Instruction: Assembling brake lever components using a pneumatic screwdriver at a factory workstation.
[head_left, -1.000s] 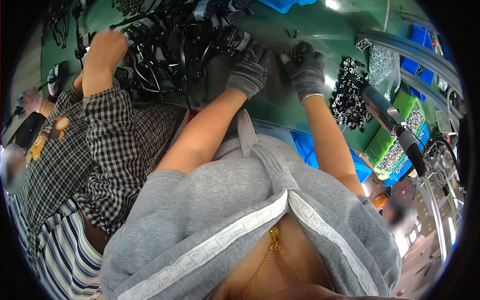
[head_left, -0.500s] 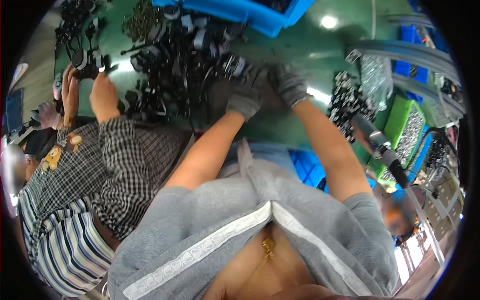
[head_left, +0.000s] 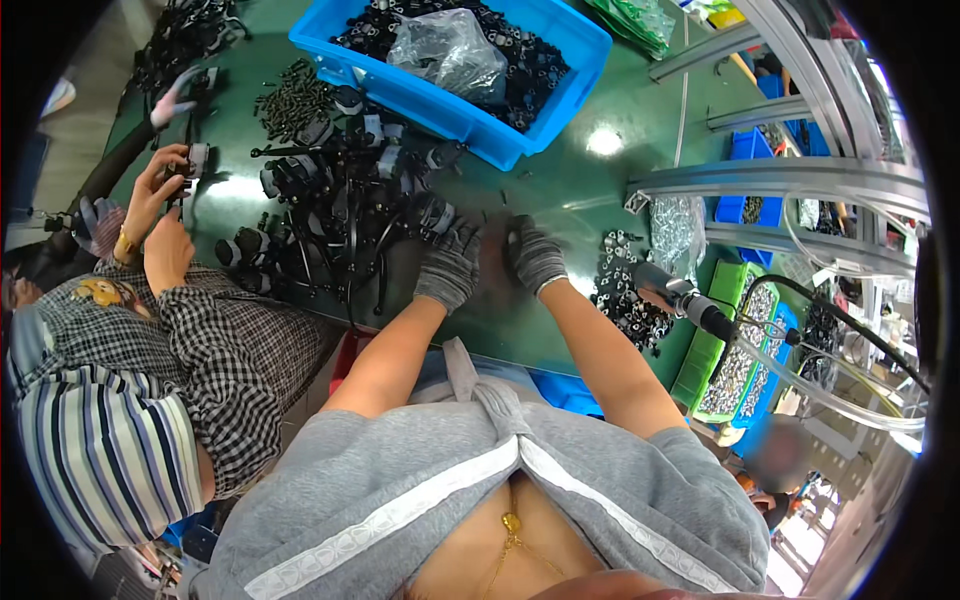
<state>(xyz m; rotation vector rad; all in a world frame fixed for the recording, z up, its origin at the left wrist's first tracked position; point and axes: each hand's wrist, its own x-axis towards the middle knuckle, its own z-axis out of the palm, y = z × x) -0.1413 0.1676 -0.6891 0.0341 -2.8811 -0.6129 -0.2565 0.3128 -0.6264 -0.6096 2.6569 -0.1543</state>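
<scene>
Seeing more gap now between grey-knit-gloved left hand [head_left: 450,266] and right hand [head_left: 537,258], so likely not gripping jointly, can't tell fingers' hold, with black lever-armed assemblies [head_left: 352,195] heaped beside left on green metallic-looking counter [head_left: 575,205]

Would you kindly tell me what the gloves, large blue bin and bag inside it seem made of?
Gloves: probably knitted fabric, matte, with streaked grey texture. Blue bin: likely plastic, faintly glossy, with smooth, even walls. Bag: apparently thin plastic film, see-through with shiny creases.

A head-worn fisheye looks down past the wearer's chest [head_left: 475,548] onto the green table [head_left: 590,228].
</scene>
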